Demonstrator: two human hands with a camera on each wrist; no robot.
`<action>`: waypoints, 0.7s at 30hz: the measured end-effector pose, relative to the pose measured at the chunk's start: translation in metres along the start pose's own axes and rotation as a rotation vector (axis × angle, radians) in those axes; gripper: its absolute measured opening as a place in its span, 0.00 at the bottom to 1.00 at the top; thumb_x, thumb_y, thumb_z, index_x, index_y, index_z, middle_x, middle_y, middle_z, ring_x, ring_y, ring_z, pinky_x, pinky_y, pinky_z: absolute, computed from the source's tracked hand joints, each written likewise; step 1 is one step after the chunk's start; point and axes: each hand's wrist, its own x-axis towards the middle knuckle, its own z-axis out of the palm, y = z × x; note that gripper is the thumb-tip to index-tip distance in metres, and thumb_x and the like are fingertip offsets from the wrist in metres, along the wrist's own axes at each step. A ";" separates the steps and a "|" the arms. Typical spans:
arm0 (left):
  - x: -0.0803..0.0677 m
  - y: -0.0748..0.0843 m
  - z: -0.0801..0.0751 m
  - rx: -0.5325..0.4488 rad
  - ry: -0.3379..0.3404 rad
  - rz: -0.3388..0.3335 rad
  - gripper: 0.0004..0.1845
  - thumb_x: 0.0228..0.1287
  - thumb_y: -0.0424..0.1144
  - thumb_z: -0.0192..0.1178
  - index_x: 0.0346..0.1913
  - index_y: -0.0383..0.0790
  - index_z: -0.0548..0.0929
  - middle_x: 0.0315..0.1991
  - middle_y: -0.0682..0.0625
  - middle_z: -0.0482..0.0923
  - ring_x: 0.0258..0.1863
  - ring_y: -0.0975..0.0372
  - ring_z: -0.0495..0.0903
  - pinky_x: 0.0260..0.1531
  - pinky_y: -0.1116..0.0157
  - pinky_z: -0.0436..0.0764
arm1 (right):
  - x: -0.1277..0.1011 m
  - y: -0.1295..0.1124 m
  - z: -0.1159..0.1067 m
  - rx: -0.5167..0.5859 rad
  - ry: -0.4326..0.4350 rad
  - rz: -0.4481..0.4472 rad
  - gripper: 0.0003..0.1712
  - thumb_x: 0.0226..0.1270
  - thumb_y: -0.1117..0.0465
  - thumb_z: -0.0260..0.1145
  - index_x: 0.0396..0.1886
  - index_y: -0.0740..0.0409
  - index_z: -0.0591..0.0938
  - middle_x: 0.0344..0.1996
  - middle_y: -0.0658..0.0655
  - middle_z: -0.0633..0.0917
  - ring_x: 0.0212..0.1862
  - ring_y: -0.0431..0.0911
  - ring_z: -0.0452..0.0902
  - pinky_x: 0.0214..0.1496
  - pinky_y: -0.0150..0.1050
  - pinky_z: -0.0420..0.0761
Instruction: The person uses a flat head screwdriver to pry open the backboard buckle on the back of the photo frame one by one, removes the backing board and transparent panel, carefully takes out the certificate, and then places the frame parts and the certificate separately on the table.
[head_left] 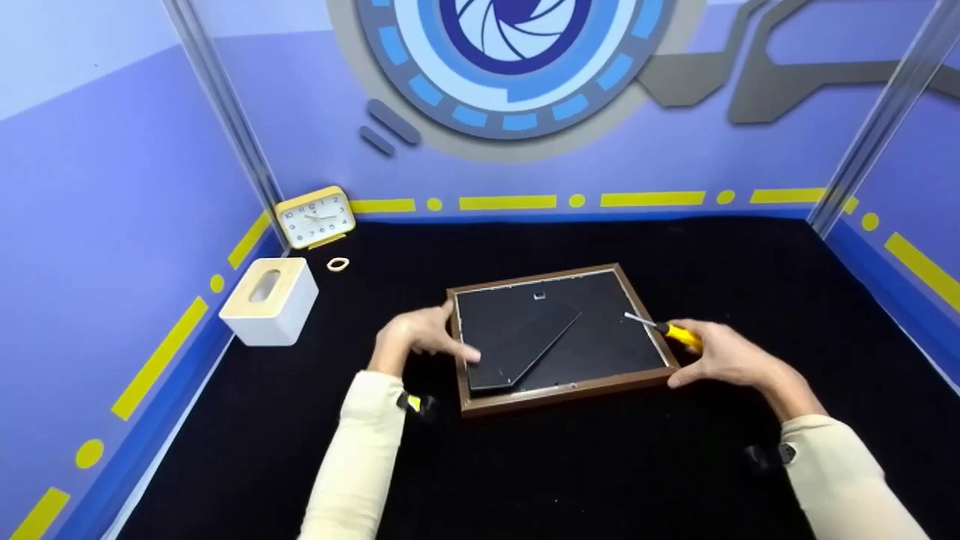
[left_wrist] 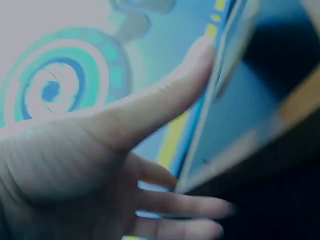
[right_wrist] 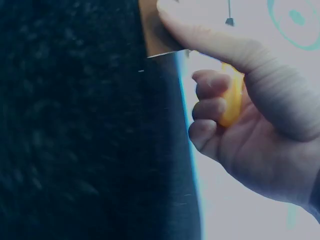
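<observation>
A brown picture frame (head_left: 592,341) lies back side up on the black tabletop, its dark backing board facing me. A folded stand flap (head_left: 517,349) crosses the lower left of that board. At the frame's left edge my left hand (head_left: 424,334) grips it, thumb over the backing. In the left wrist view, the fingers (left_wrist: 185,205) reach around the frame's outer side. My right hand (head_left: 727,364) holds a yellow-handled screwdriver (head_left: 681,336) in curled fingers, with the metal shaft pointing left over the frame. The right thumb (right_wrist: 200,35) rests against the frame's near right corner.
A white tissue box (head_left: 281,319) with a light wooden top stands at the left. Behind it are a yellow alarm clock (head_left: 315,217) and a small pale ring (head_left: 338,264). Printed wall panels (head_left: 750,165) enclose the table at the back and sides.
</observation>
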 end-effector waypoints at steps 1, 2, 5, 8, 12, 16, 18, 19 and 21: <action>0.007 -0.003 -0.001 -0.022 0.017 0.002 0.65 0.46 0.68 0.74 0.78 0.35 0.53 0.62 0.35 0.72 0.33 0.52 0.82 0.31 0.58 0.83 | -0.002 -0.005 0.000 -0.019 0.027 -0.006 0.50 0.37 0.49 0.87 0.60 0.65 0.77 0.27 0.48 0.72 0.34 0.44 0.73 0.39 0.33 0.74; 0.014 -0.006 -0.002 -0.028 0.034 0.009 0.68 0.47 0.68 0.73 0.80 0.36 0.46 0.68 0.34 0.65 0.40 0.51 0.82 0.38 0.57 0.83 | -0.003 -0.010 0.001 -0.028 0.041 -0.011 0.51 0.37 0.49 0.87 0.61 0.65 0.77 0.27 0.49 0.73 0.34 0.44 0.74 0.39 0.34 0.74; 0.036 -0.015 -0.002 -0.045 0.098 0.043 0.67 0.51 0.69 0.70 0.80 0.36 0.44 0.76 0.31 0.50 0.63 0.46 0.71 0.60 0.54 0.74 | -0.005 -0.024 0.010 -0.038 0.032 -0.040 0.49 0.39 0.48 0.86 0.61 0.65 0.78 0.27 0.49 0.75 0.31 0.43 0.73 0.37 0.35 0.75; 0.050 -0.022 0.000 -0.067 0.181 0.094 0.61 0.56 0.64 0.69 0.79 0.32 0.49 0.76 0.30 0.47 0.74 0.45 0.55 0.71 0.53 0.59 | -0.006 -0.031 0.023 -0.075 0.022 -0.055 0.44 0.44 0.48 0.85 0.59 0.65 0.80 0.27 0.49 0.76 0.29 0.42 0.71 0.36 0.37 0.74; 0.057 -0.026 0.003 -0.101 0.262 0.190 0.51 0.63 0.55 0.68 0.75 0.24 0.57 0.73 0.29 0.55 0.73 0.44 0.58 0.72 0.54 0.58 | -0.006 -0.031 0.030 -0.102 0.082 -0.044 0.32 0.48 0.52 0.83 0.52 0.60 0.84 0.28 0.48 0.78 0.30 0.41 0.71 0.36 0.38 0.73; 0.052 -0.026 0.006 -0.091 0.244 0.226 0.47 0.64 0.51 0.68 0.74 0.23 0.59 0.68 0.29 0.62 0.68 0.44 0.64 0.69 0.53 0.62 | -0.006 -0.023 0.027 -0.116 0.107 -0.054 0.27 0.50 0.55 0.82 0.50 0.59 0.85 0.28 0.47 0.81 0.30 0.41 0.72 0.36 0.38 0.74; 0.045 -0.026 0.006 -0.063 0.226 0.217 0.44 0.65 0.51 0.67 0.74 0.25 0.62 0.64 0.29 0.64 0.64 0.45 0.68 0.67 0.54 0.65 | -0.004 -0.019 0.024 -0.138 0.116 -0.067 0.27 0.50 0.55 0.82 0.49 0.61 0.86 0.30 0.48 0.83 0.31 0.42 0.74 0.37 0.40 0.77; 0.042 -0.026 0.006 -0.046 0.213 0.214 0.42 0.66 0.50 0.66 0.73 0.26 0.63 0.60 0.29 0.68 0.60 0.45 0.73 0.64 0.55 0.69 | -0.003 -0.016 0.022 -0.152 0.129 -0.068 0.27 0.50 0.56 0.82 0.49 0.62 0.86 0.31 0.49 0.84 0.31 0.42 0.75 0.37 0.41 0.77; 0.035 -0.025 0.003 -0.006 0.170 0.205 0.37 0.69 0.48 0.63 0.72 0.29 0.66 0.52 0.31 0.76 0.48 0.46 0.81 0.55 0.57 0.76 | -0.001 -0.012 0.019 -0.176 0.156 -0.055 0.25 0.51 0.58 0.82 0.48 0.64 0.86 0.31 0.51 0.85 0.31 0.44 0.75 0.38 0.44 0.77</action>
